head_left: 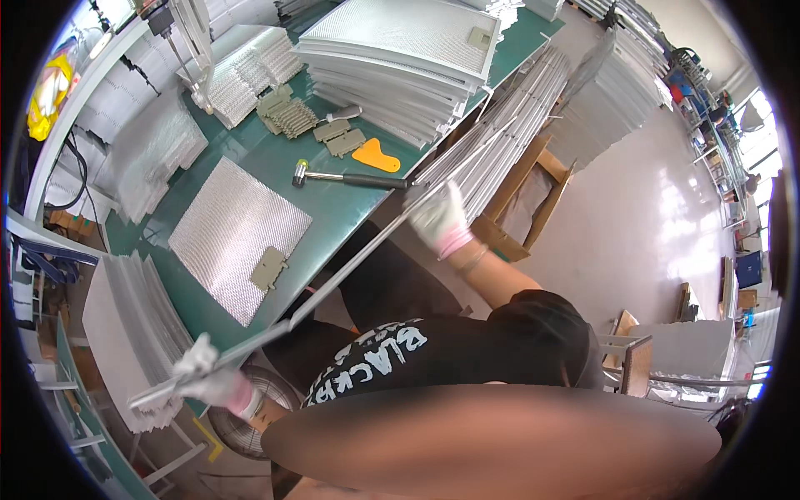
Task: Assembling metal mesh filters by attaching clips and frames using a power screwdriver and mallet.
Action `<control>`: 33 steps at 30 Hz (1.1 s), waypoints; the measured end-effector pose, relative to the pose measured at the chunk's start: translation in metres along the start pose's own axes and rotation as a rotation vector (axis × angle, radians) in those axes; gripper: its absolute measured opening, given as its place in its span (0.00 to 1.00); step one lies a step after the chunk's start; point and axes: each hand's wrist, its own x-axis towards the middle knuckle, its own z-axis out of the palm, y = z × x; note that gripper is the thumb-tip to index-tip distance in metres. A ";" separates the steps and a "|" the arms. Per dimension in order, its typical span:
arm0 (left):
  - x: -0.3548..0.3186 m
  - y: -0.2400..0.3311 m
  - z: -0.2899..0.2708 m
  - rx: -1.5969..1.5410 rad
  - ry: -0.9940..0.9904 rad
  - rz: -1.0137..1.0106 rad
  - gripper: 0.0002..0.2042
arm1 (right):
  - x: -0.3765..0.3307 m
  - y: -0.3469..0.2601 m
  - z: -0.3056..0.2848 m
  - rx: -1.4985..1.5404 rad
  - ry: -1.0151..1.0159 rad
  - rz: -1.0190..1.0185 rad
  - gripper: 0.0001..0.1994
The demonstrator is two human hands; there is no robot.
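I have the left hand (212, 382) clamped on the long metal strip (279, 329) spanning to the right hand (439, 220), whose blurred fingers I can't read, and a loose grip there could swing it into the hammer (346, 177) just beyond those fingertips.

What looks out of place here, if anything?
Nothing looks spilled or plainly damaged. The one mild oddity: the hammer lies with the end of its dark handle right by the edge of the green table, where it could perhaps get knocked.
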 end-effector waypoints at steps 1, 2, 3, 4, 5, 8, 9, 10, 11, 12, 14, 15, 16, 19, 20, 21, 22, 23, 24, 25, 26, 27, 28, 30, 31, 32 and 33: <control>0.009 0.015 -0.026 0.065 -0.144 0.076 0.29 | 0.007 -0.028 0.000 -0.003 0.007 -0.128 0.22; 0.011 0.023 -0.035 0.076 -0.115 0.087 0.29 | 0.010 -0.048 0.007 -0.002 0.014 -0.254 0.21; 0.011 0.027 -0.044 0.249 -0.173 0.019 0.29 | 0.011 -0.067 0.015 0.039 -0.032 -0.336 0.18; 0.010 0.028 -0.052 0.418 -0.232 -0.053 0.30 | -0.001 -0.081 0.039 0.077 -0.075 -0.423 0.16; 0.002 0.027 -0.060 0.519 -0.228 -0.143 0.30 | -0.006 -0.089 0.055 0.026 -0.173 -0.481 0.14; -0.036 0.002 -0.072 0.554 -0.216 -0.390 0.32 | -0.028 -0.073 0.109 -0.045 -0.450 -0.437 0.11; -0.049 -0.007 -0.068 0.556 -0.240 -0.460 0.31 | -0.043 -0.044 0.136 -0.114 -0.364 -0.446 0.13; -0.067 -0.017 -0.067 0.552 -0.227 -0.480 0.29 | -0.041 -0.020 0.144 -0.180 -0.434 -0.408 0.13; -0.083 -0.033 -0.064 0.469 -0.242 -0.452 0.29 | -0.046 0.005 0.158 -0.198 -0.461 -0.389 0.13; -0.096 -0.037 -0.056 0.382 -0.239 -0.449 0.28 | -0.032 0.030 0.161 -0.134 -0.561 -0.182 0.13; -0.115 -0.037 -0.046 0.294 -0.147 -0.529 0.27 | 0.015 0.077 0.161 -0.079 -0.624 0.015 0.13; -0.124 -0.044 -0.058 0.306 -0.130 -0.518 0.27 | 0.031 0.103 0.165 -0.032 -0.611 0.120 0.13; -0.134 -0.055 -0.073 0.355 -0.051 -0.493 0.26 | 0.054 0.122 0.162 -0.008 -0.696 0.201 0.12; -0.139 -0.047 -0.062 0.935 0.031 -0.097 0.25 | 0.094 0.170 0.136 -0.224 -0.485 0.223 0.09; -0.144 -0.046 -0.059 1.304 0.050 0.233 0.25 | 0.086 0.176 0.132 -0.408 -0.365 0.156 0.08; -0.138 -0.041 -0.035 1.166 -0.028 0.271 0.25 | 0.100 0.177 0.118 -0.583 -0.310 0.090 0.09; -0.135 -0.036 -0.014 1.025 -0.100 0.308 0.25 | 0.114 0.181 0.099 -0.719 -0.346 0.018 0.09; -0.141 -0.038 -0.010 0.893 -0.191 0.051 0.25 | 0.111 0.183 0.091 -0.774 -0.348 0.068 0.09; -0.152 -0.039 -0.012 0.760 -0.243 -0.197 0.26 | 0.084 0.180 0.101 -1.070 -0.442 0.072 0.10; -0.162 -0.061 -0.012 0.348 -0.142 -0.560 0.25 | 0.080 0.177 0.093 -0.900 -0.422 0.203 0.11; -0.172 -0.080 -0.015 -0.083 -0.008 -0.880 0.25 | 0.056 0.176 0.098 -1.051 -0.493 0.272 0.12; -0.173 -0.094 -0.003 -0.220 0.026 -1.000 0.24 | 0.043 0.170 0.094 -1.227 -0.560 0.309 0.13; -0.171 -0.105 0.011 -0.357 0.060 -1.116 0.24 | 0.032 0.165 0.089 -1.399 -0.631 0.346 0.14; -0.165 -0.114 0.033 -0.326 -0.088 -1.000 0.24 | 0.000 0.155 0.077 -1.687 -0.802 0.144 0.18; -0.159 -0.117 0.040 -0.319 -0.162 -0.911 0.23 | -0.018 0.151 0.063 -1.683 -0.797 -0.198 0.20; -0.152 -0.122 0.042 -0.314 -0.154 -0.904 0.23 | -0.033 0.148 0.049 -1.648 -0.785 -0.534 0.23; -0.145 -0.127 0.044 -0.347 -0.183 -0.856 0.21 | -0.041 0.145 0.038 -1.647 -0.799 -0.529 0.23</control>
